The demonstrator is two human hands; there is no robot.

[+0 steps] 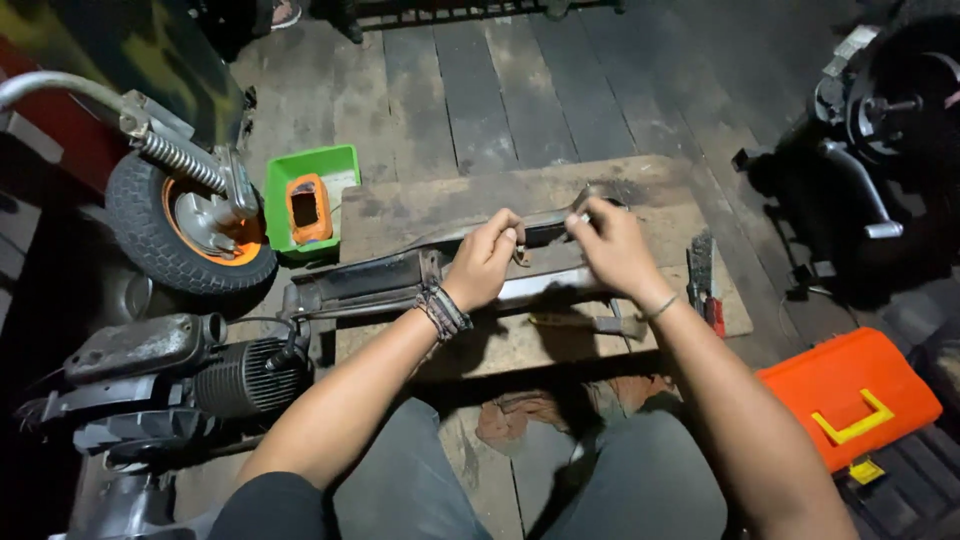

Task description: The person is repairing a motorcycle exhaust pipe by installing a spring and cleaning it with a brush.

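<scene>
A wooden board (pixel 400 215) is laid flat on the plank floor (pixel 520 90), and a long metal part (pixel 390 283) is laid across it from left to right. The part is gripped near its middle by the left hand (pixel 485 262) and by the right hand (pixel 612 245) just beside it. A tray (pixel 283 190) (a small device (pixel 308 208) is set in it) sits left of the board, with a wheel (pixel 185 225) further left and an engine (pixel 170 375) nearer. A brush (pixel 702 270) lies on the board's right edge; a toolbox (pixel 850 395) sits nearer, at right.
</scene>
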